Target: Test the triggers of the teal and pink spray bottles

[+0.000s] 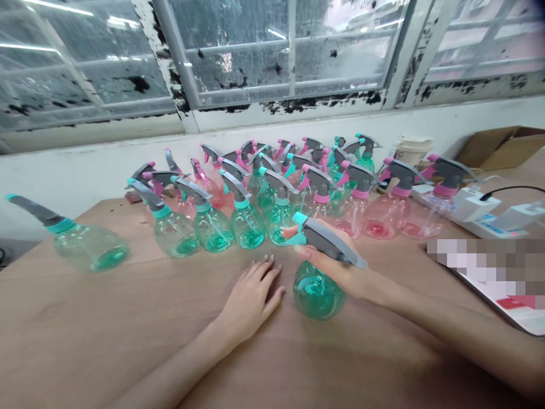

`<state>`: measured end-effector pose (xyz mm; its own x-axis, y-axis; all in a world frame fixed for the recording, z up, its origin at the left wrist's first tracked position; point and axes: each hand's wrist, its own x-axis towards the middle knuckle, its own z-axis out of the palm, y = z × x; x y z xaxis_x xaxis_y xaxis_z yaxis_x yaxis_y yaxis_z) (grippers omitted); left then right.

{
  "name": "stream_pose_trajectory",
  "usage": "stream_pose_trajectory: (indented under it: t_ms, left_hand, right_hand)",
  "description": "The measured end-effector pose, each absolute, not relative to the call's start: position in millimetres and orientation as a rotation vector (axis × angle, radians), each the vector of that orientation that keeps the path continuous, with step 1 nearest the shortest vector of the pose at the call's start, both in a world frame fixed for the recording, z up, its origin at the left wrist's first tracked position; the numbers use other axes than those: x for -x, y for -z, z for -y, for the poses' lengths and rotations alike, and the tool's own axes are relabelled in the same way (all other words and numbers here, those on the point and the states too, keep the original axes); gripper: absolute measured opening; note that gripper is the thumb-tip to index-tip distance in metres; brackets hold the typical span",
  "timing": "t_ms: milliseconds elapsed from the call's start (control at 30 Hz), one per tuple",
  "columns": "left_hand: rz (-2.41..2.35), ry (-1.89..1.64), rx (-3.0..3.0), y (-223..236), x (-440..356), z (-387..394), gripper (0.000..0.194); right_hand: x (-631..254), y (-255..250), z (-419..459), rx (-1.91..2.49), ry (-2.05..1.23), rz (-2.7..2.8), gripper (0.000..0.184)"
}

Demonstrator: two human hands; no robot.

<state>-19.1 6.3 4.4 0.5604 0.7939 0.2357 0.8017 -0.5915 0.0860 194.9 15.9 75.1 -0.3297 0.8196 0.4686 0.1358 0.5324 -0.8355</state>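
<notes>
The right hand point(353, 278) has its grip clamped around the neck of the held green spray bottle point(318, 295), under the grey trigger head point(330, 241); the round body lies at about eight o'clock from the palm, and whether its base meets the tabletop point(187, 363) I cannot tell. Its long axis stands close to upright, the turquoise nozzle point(299, 219) aimed at ten o'clock and the head's tail running back toward four. The left hand point(253, 295) rests palm down, its grip loose, fingers apart with nothing in them, at nine o'clock from the bottle, near but not touching. The held bottle is glossy, see-through and bulbous, with deeper green at its base; the head looks smooth and satin. Front-row green spray bottles point(248, 227) stand at ten to eleven o'clock, pink spray bottles point(381, 218) at twelve to two, and a lone green spray bottle point(87, 247) between nine and ten. The tabletop is brown and wood-like; an open cardboard box point(489, 150) sits at two.
</notes>
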Motion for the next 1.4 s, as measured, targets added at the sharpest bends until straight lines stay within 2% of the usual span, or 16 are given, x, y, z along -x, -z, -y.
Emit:
stream_pose_trajectory:
  t_ms: [133, 267, 400, 567, 967, 1333, 1400]
  left_hand:
    - [1.398, 0.397, 2.744, -3.1, 19.8, -6.5, 0.039]
    - [1.384, 0.391, 2.737, -3.5, 19.7, -6.3, 0.038]
    - [1.428, 0.384, 2.703, -4.8, 18.1, -5.6, 0.037]
    - [1.444, 0.379, 2.694, -6.6, 16.9, -4.9, 0.038]
    - [1.444, 0.349, 2.696, -6.0, 16.9, -4.4, 0.039]
    - [1.455, 0.388, 2.713, -6.0, 17.8, -4.4, 0.038]
    - [1.452, 0.398, 2.715, -5.7, 18.1, -4.6, 0.038]
  right_hand:
    - [-196.0, -73.9, -19.1, 0.79, -0.893, 1.812, 0.019]
    - [-197.2, -74.0, -21.6, 0.755, -0.845, 1.834, 0.011]
    - [-198.5, -74.6, -20.6, 0.76, -0.819, 1.818, 0.018]
    - [-197.9, -73.8, -20.0, 0.767, -0.866, 1.807, 0.01]
    - [-195.7, -69.9, -19.1, 0.831, -0.887, 1.78, 0.016]
    - [-196.0, -74.9, -21.2, 0.792, -0.797, 1.827, 0.011]
    - [-196.6, -75.5, -22.4, 0.778, -0.749, 1.85, 0.019]
